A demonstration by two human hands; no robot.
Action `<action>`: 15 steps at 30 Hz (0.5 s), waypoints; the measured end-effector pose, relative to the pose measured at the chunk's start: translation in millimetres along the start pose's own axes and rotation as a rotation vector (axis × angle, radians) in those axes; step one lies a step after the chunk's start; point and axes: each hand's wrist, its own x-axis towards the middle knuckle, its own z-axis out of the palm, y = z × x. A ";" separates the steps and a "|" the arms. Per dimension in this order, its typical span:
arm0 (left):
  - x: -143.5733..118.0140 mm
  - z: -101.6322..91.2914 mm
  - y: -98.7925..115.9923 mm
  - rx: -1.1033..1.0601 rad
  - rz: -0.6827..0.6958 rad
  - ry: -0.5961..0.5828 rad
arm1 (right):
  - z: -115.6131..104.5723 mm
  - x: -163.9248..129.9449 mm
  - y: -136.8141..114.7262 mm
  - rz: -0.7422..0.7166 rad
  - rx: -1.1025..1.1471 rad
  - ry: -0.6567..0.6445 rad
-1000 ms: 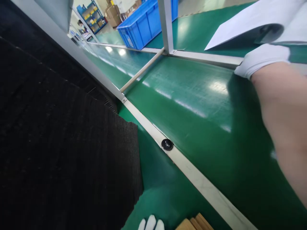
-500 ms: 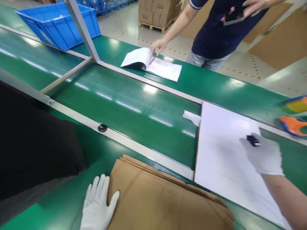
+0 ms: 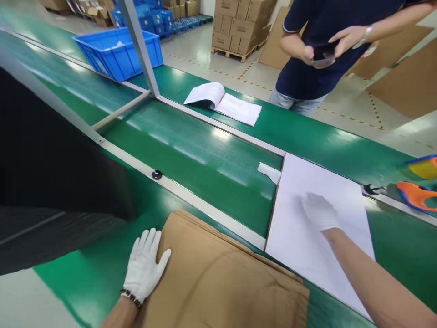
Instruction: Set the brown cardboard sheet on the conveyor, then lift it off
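Head view: left hand, gloved, fingers spread flat, grips nothing, pressing left edge of brown cardboard stack at 6 o'clock. Right hand, gloved, open palm down on white board at 4 o'clock, long axis toward 12. Open booklet, blue crate at 11, another person's dark shirt beyond green conveyor belt.

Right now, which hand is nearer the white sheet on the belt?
Right. The right hand lies flat on the white sheet itself. The left hand rests well off to the sheet's left, on the edge of the brown cardboard stack.
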 end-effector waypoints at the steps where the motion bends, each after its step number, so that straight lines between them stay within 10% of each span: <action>1: -0.3 -1.7 1.0 0.006 -0.012 -0.019 | 5.2 -3.3 -26.1 -0.042 0.033 -0.015; 9: 1.8 -11.1 6.6 0.045 -0.092 -0.089 | -33.6 -16.7 -327.3 -0.733 0.328 -0.099; 15: -1.3 -9.0 6.6 -0.003 -0.111 -0.135 | -45.9 -15.5 -488.1 -0.765 0.251 -0.320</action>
